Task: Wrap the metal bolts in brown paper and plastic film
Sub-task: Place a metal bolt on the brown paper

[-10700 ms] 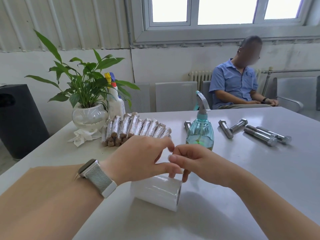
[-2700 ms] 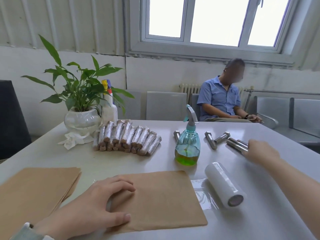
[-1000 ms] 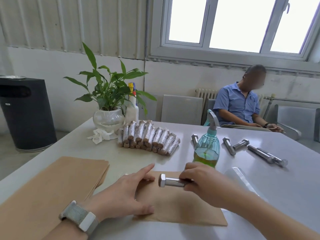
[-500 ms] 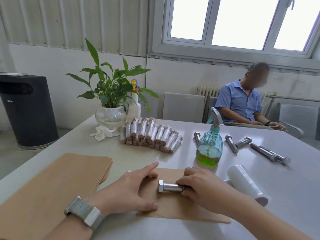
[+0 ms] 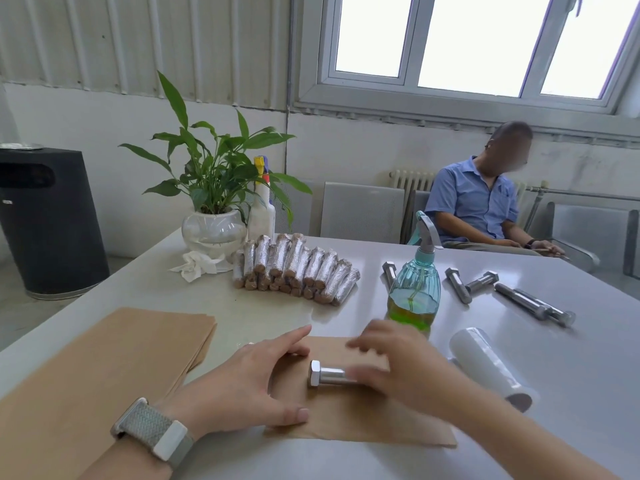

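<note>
A stack of flat brown paper sheets (image 5: pixel 114 355) lies at the left of the grey bench (image 5: pixel 571 393). The left hand (image 5: pixel 249 386) presses flat, fingers straight, on a single brown paper sheet (image 5: pixel 367 420). The silver hex-head metal bolt (image 5: pixel 329 374) lies on that sheet. The blurred right hand (image 5: pixel 398 365) covers its shank; I cannot tell whether it grips. A white roll of plastic film (image 5: pixel 485 362) lies rightmost.

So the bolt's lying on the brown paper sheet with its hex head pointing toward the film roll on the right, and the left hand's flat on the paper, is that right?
Not quite. In the head view the bolt lies on the brown paper sheet, but its hex head points toward the left hand, away from the film roll. The left hand does rest flat on the paper.
</note>
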Demonstrator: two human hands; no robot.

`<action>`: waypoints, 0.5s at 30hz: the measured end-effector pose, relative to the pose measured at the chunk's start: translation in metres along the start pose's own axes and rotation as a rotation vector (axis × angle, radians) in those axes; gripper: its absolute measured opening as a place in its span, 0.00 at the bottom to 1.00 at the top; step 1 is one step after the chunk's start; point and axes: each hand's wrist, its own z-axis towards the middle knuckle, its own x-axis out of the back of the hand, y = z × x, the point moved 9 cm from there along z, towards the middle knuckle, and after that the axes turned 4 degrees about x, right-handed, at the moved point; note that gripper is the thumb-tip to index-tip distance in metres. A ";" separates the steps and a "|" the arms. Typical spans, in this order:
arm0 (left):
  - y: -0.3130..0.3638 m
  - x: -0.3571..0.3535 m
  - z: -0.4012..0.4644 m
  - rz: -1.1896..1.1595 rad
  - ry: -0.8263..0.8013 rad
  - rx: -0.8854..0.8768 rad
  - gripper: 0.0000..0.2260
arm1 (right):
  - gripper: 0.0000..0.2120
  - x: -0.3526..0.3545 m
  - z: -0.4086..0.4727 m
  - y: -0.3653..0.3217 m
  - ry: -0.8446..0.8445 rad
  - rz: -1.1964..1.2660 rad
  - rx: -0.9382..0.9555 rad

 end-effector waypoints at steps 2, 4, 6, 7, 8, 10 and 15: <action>0.000 0.001 0.000 0.001 0.001 0.000 0.46 | 0.10 0.052 0.003 0.042 0.355 0.178 -0.221; 0.001 0.000 0.000 -0.003 -0.003 0.000 0.46 | 0.15 0.093 -0.010 0.101 0.710 0.429 -0.535; 0.002 0.001 0.000 -0.013 -0.003 -0.008 0.44 | 0.20 0.099 -0.016 0.141 0.844 0.651 -0.718; 0.003 0.001 0.000 -0.017 -0.002 -0.014 0.44 | 0.26 0.096 -0.012 0.151 0.806 0.670 -0.747; 0.004 0.002 0.000 -0.018 0.000 -0.018 0.43 | 0.34 0.092 -0.003 0.156 0.721 0.658 -0.738; 0.003 0.002 0.000 -0.020 0.000 -0.016 0.43 | 0.48 0.077 0.022 0.155 0.514 0.655 -0.659; 0.003 0.002 0.000 -0.013 -0.009 -0.009 0.44 | 0.37 0.061 0.054 0.158 0.386 0.704 -0.580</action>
